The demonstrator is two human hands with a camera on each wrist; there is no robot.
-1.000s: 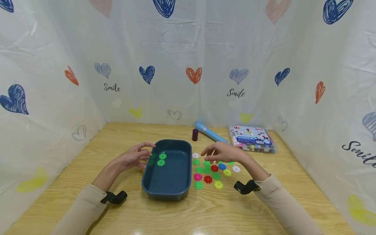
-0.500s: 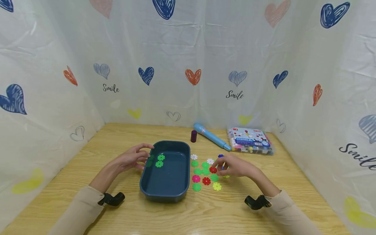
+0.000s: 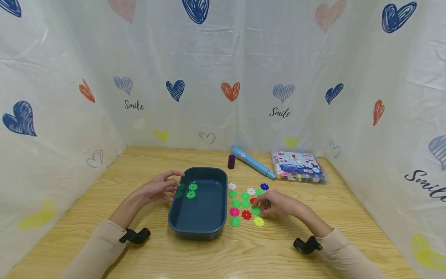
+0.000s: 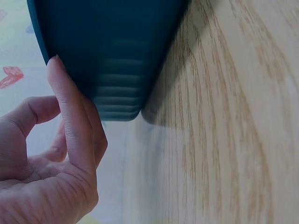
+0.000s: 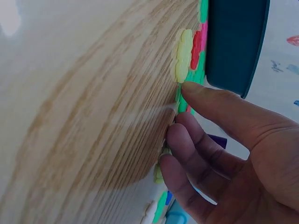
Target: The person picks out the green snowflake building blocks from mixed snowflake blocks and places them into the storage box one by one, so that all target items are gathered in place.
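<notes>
While the left hand [image 3: 158, 188] has stayed where it was a second ago, fingers lightly curled against the far left rim of the blue tub [image 3: 198, 226] with nothing held, the right hand [image 3: 277, 205] has come down and back from above the far side of the scattered flower discs to their near right edge. Its thumb and fingertips now rest on the table right at a green disc [image 3: 256, 211], close together but not plainly closed on it; whether it is pinched yet I cannot tell. By my judgement a fresh pick-up is starting, since two green discs [image 3: 191, 190] already lie inside the tub and the rest sit on the table just right of it. The wooden table [image 3: 139, 255] is walled on three sides by a white curtain [image 3: 223, 69] printed with hearts and the word Smile. At the back lie a flat packet of small pieces [image 3: 299, 164], a light blue tube [image 3: 253, 162] and a small purple cap [image 3: 231, 161]. Among the loose discs are a yellow one [image 3: 259, 221], a red one [image 3: 246, 214] and a pink one [image 3: 234, 212].
</notes>
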